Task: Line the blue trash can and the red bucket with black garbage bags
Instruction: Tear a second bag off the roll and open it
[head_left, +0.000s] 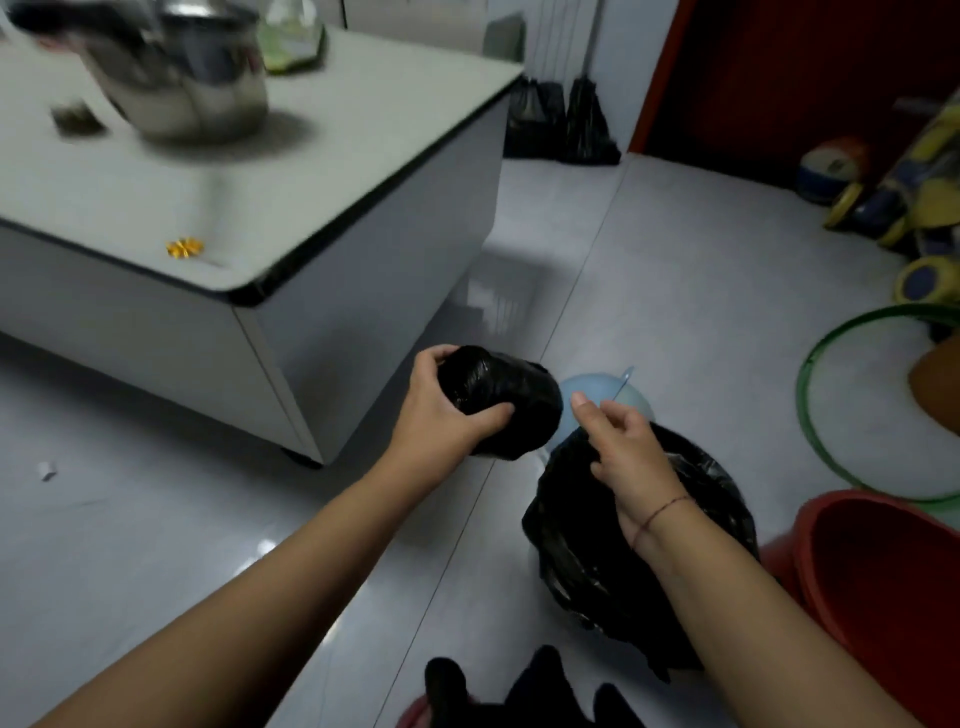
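Note:
My left hand (441, 410) grips a roll of black garbage bags (501, 397) above the floor. My right hand (623, 447) hovers over the trash can, its fingers loosely curled against the edge of a black bag (613, 566) that drapes over the can's rim. Only a pale blue part of the trash can's lid (602, 389) shows behind the roll. The red bucket (878, 582) stands at the right, its inside bare red with no bag in it.
A white low table (260, 171) with a steel pot (192, 73) stands at the left. Black filled bags (561, 119) lean at the far wall. A green-rimmed basin (810, 364) and toys (893, 202) crowd the right. Grey tiled floor (675, 249) lies between.

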